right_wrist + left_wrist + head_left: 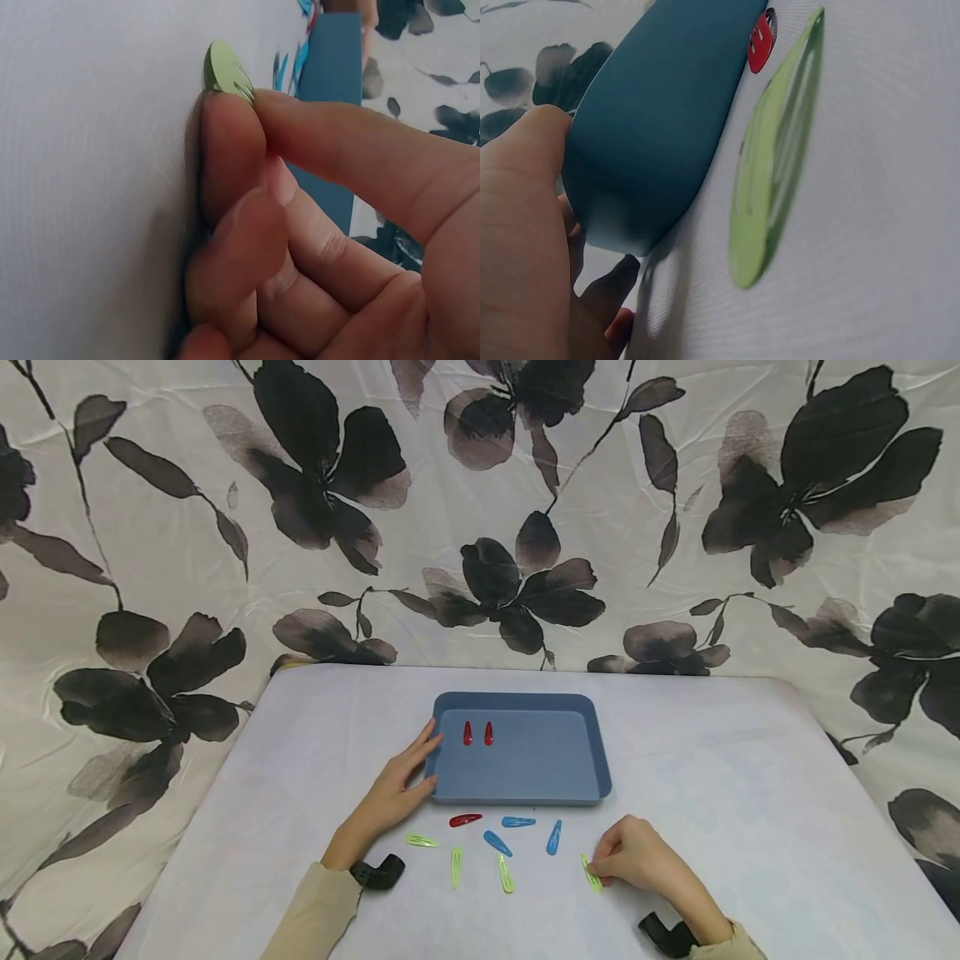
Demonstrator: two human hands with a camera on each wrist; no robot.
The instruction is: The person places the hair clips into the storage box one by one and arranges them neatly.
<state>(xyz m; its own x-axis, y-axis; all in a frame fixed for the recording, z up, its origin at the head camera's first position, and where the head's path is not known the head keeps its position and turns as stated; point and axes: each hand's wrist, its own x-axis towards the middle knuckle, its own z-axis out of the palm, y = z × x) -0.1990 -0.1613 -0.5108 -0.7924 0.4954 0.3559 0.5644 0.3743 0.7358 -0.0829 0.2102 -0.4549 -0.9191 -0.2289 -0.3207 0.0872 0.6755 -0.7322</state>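
Between the thumb and forefinger of my right hand (636, 856) is a green snap hair clip (227, 71), pinched low at the table surface. Against the left side of the blue tray (525, 789) rests my left hand (393, 789), its fingers fairly straight along the rim and its thumb by the near corner. Inside the tray lie two red hair clips (467, 733), upright side by side at the left. Just in front of the tray are a red hair clip (466, 820), three blue hair clips (518, 822) and three more green hair clips (456, 868).
A white cloth covers the table (712, 760). Behind it hangs a pale curtain (420, 527) with dark flowers. Black wrist devices (378, 872) sit on both of the person's wrists, below beige sleeves (315, 914).
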